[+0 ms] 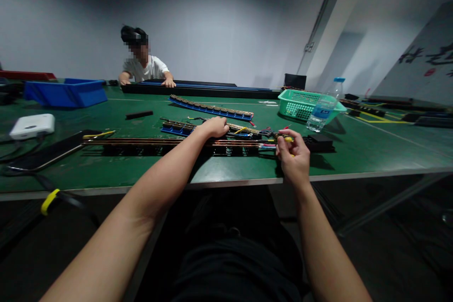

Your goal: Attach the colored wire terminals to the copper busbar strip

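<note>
A long dark strip with copper-coloured rails lies along the front of the green table. My left hand rests over its middle, fingers curled down on the rails; the fingertips are partly hidden. At the strip's right end, my right hand pinches a small yellow and dark piece among coloured wires. Behind my left hand lies a shorter blue strip with wires. Farther back is another blue strip with copper-coloured rails. A black block sits just right of my right hand.
A green basket and a water bottle stand at the right. A blue bin, a white box and a black tablet-like slab are at the left. Across the table, a person touches long black bars.
</note>
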Demonstrator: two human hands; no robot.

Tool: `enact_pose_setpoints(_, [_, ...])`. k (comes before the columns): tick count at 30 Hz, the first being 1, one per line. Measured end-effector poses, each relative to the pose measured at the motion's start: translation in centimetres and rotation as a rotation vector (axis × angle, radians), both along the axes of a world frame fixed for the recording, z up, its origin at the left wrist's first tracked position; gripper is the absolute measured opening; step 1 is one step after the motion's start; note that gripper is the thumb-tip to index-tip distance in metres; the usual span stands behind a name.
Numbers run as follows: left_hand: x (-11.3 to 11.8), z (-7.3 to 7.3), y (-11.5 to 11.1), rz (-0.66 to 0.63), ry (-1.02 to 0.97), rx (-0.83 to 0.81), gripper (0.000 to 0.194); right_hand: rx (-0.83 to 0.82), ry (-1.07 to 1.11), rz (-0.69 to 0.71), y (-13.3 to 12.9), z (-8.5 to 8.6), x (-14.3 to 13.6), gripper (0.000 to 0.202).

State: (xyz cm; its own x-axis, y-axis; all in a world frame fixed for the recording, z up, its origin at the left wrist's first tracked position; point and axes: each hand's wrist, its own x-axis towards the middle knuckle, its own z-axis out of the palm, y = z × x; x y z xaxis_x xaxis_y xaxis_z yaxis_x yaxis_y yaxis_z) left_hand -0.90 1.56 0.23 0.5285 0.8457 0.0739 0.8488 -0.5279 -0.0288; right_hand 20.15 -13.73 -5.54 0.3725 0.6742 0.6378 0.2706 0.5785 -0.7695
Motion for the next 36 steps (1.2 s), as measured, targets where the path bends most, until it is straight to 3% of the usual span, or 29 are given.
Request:
enact_pose_setpoints(4, [0.0,-0.1,0.1,-0.003,0.0,0.001,0.04,0.058,0.175,-0.065,0.2,0.0,0.1,0.036])
enact_pose_setpoints(12, [0.0,-0.2,0.2,-0.005,0.008,0.011,0.04,0.23,-0.204,-0.126,-1.3,-0.7,-0.8,0.057])
enact_pose_setpoints(16, [0.0,-0.3,0.3,-0.006,0.012,0.015,0.04,0.336,-0.089,-0.112,-2.9,-1.4,-1.8,0.05])
enact_pose_setpoints(20, [0.1,-0.2,0.2,-0.003,0.009,0.001,0.039,0.411,0.064,-0.131,-4.5,-1.0,-2.5,0.04])
enact_pose_setpoints(24, [0.0,-0.1,0.1,0.002,0.005,-0.002,0.038,0.413,0.085,-0.076,-5.1,-0.2,-2.5,0.039])
enact_pose_setpoints(29, [0.0,-0.3,0.3,0.0,0.014,0.008,0.039,0.371,0.032,-0.014,-4.5,-0.4,-2.6,0.042])
enact_pose_setpoints(36, [0.0,-0.3,0.3,0.002,0.001,0.004,0.04,0.399,0.084,-0.069,-5.4,-0.8,-3.0,0.039])
